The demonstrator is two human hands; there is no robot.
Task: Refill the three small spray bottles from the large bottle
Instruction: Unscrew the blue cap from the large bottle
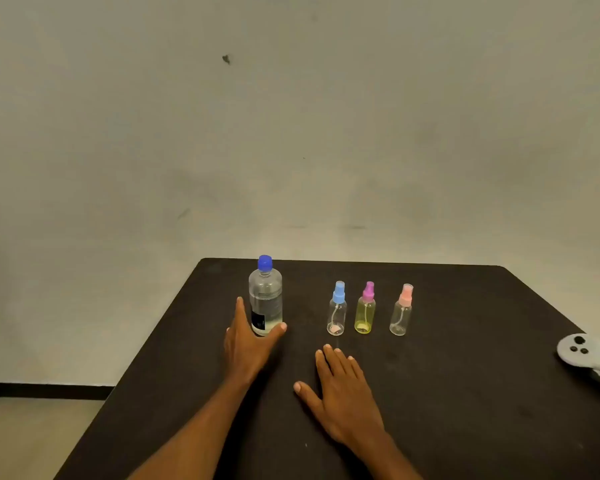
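Spray bottles first: three little ones stand upright in a row across the middle of the dark table [465, 403]. There's the blue-topped bottle [337, 315] on the left, the purple-topped bottle [365, 313] with its yellow-tinted body just beside it, and the pink-topped bottle [401, 315] a bit further right on its own. All three have their pump tops on, and each dip tube shows through the plastic.

Over to the left stands the large bottle [265, 301], upright near the far left corner, blue cap [265, 263] on, with clear liquid filling it well up. It's well apart from the row.

And the left hand [248, 348] is right at it: spread wide, fingers straight up along the bottle's left side, thumb angled across to the right of its base, so the base sits in the fork between them. The fingers aren't wrapped round it.

The right hand [340, 393] lies flat on the table, palm down, fingers straight and thumb splayed left, just on the near side of the blue-topped bottle and touching none of the row.

Far right, a pale grey controller [582, 355] rests at the table's edge. A plain wall [291, 133] stands behind.
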